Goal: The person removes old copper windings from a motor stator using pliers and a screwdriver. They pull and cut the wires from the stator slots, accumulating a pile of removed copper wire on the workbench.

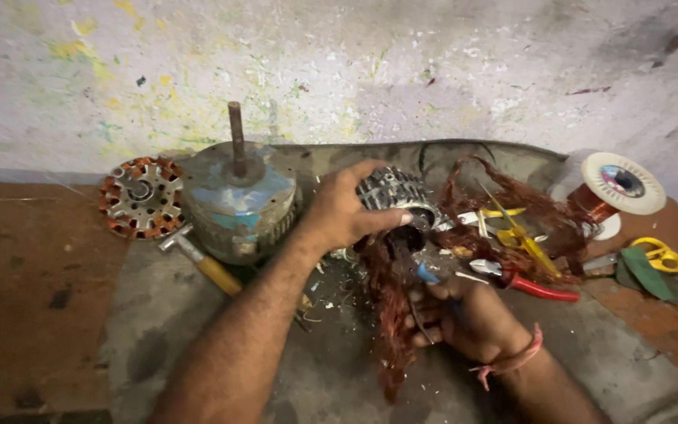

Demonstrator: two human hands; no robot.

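My left hand [344, 210] grips a round metal stator core [392, 191], holding it tilted over a grey mat [158, 314]. A tangle of old copper winding wire [390, 314] hangs from the core down past my right hand. My right hand [468, 314] sits just below the core, shut on a small tool with a blue handle [428, 274] whose tip points at the core's underside. A red thread is tied around my right wrist.
A blue-painted fan motor housing with an upright shaft [238, 196] and a wound stator [140, 196] stand at the left. A yellow-handled hammer [202, 263] lies beside them. Red-handled pliers [523, 283], yellow cutters [515, 232], loose copper wire [504, 204], a copper wire spool [617, 184] and yellow scissors [661, 255] lie on the right.
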